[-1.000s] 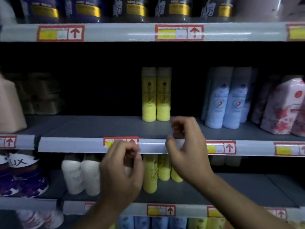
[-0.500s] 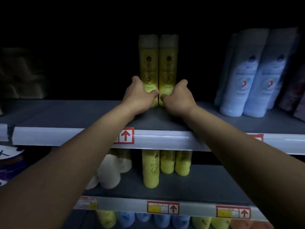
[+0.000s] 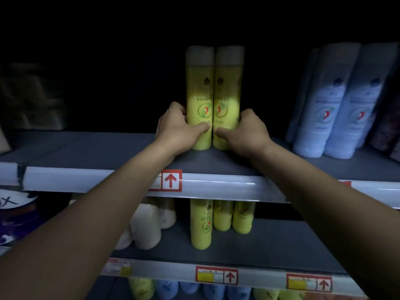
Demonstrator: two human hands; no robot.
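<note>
Two tall yellow bottles stand upright side by side on a grey store shelf (image 3: 108, 152). My left hand (image 3: 176, 128) grips the left yellow bottle (image 3: 199, 89) low on its body, thumb across the front. My right hand (image 3: 246, 132) grips the right yellow bottle (image 3: 228, 89) the same way, thumb on its front. Both bottles rest on the shelf and touch each other.
Pale blue bottles (image 3: 333, 109) stand to the right on the same shelf. The shelf's left part is dark. Below, more yellow bottles (image 3: 200, 224) and white bottles (image 3: 147, 228) stand behind a price rail (image 3: 216, 185) with red arrow tags.
Both hands went from the shelf's price rail to the two yellow bottles and took hold of them. The bottles now stand slightly closer to the shelf's front.
</note>
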